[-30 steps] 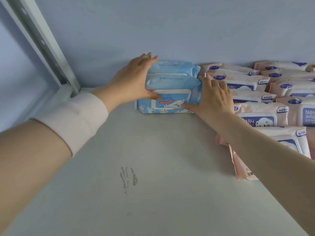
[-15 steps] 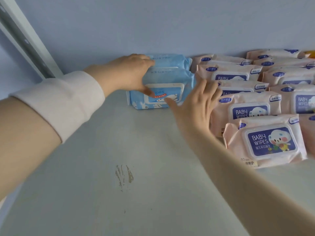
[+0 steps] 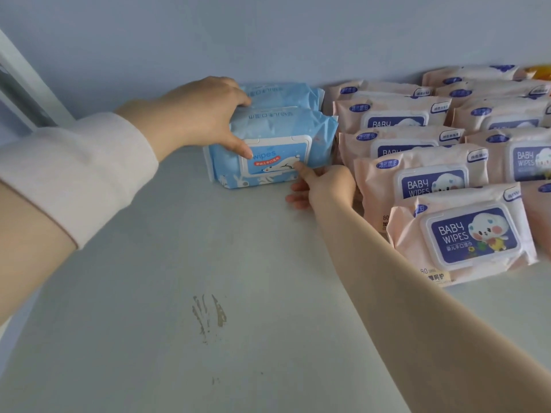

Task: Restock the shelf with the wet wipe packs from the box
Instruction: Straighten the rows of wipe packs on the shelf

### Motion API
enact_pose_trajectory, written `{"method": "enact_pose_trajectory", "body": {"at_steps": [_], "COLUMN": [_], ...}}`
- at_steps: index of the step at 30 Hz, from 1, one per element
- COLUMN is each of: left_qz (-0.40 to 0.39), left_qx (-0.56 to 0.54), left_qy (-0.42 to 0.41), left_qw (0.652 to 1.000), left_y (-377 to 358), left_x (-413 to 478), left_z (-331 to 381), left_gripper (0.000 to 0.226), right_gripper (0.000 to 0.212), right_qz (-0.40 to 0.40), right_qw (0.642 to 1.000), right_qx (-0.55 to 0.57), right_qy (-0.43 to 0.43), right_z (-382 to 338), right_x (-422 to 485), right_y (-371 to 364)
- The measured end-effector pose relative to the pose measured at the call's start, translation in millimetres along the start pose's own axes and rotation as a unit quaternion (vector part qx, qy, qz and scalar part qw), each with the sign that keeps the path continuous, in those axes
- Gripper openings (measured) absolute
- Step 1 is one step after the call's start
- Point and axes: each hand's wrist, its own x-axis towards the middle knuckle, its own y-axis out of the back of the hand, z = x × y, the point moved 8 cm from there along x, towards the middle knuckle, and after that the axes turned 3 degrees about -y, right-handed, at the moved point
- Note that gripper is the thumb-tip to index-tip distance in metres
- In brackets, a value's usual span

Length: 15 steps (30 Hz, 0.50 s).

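Two light blue wet wipe packs stand one behind the other at the back of the shelf. My left hand grips the front blue pack, thumb on its face and fingers over its top edge, against the rear blue pack. My right hand is low at the front pack's bottom right corner. Its thumb tip touches the white lid and its fingers hang loosely curled, holding nothing. The box is out of view.
Rows of pink baby wipe packs fill the shelf's right side, right beside the blue ones. A blue back wall stands behind. A white shelf upright runs along the left. A brown scuff mark shows on the shelf floor.
My right hand has left the front blue pack's right side and dropped to its lower right corner, fingers now curled loosely. My left hand keeps its hold.
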Motion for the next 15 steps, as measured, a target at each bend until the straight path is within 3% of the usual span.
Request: {"method": "enact_pose_trajectory", "body": {"at_steps": [5, 9, 12, 15], "left_qz": [-0.003, 0.031, 0.065, 0.081], "left_qx": [-0.005, 0.026, 0.082, 0.133], "left_qy": [0.025, 0.048, 0.021, 0.01], "left_qw": [1.0, 0.998, 0.994, 0.988], "left_y": [-1.7, 1.1, 12.7, 30.1], "left_x": [-2.6, -15.1, -24.1, -30.5], "left_z": [0.9, 17.8, 46.2, 73.4], "left_gripper": [0.089, 0.081, 0.078, 0.069], "right_gripper": [0.035, 0.021, 0.016, 0.017], "right_qz": [-0.013, -0.072, -0.112, -0.038], "right_qw": [0.999, 0.975, 0.903, 0.801], "right_qx": [-0.035, -0.199, -0.376, -0.516], "right_qy": [0.032, 0.061, 0.178, 0.3], "right_z": [-7.2, -17.5, -44.7, -81.7], "right_x": [-5.3, -30.7, -64.1, -89.1], "right_y": [-1.7, -8.9, 2.6, 53.4]}}
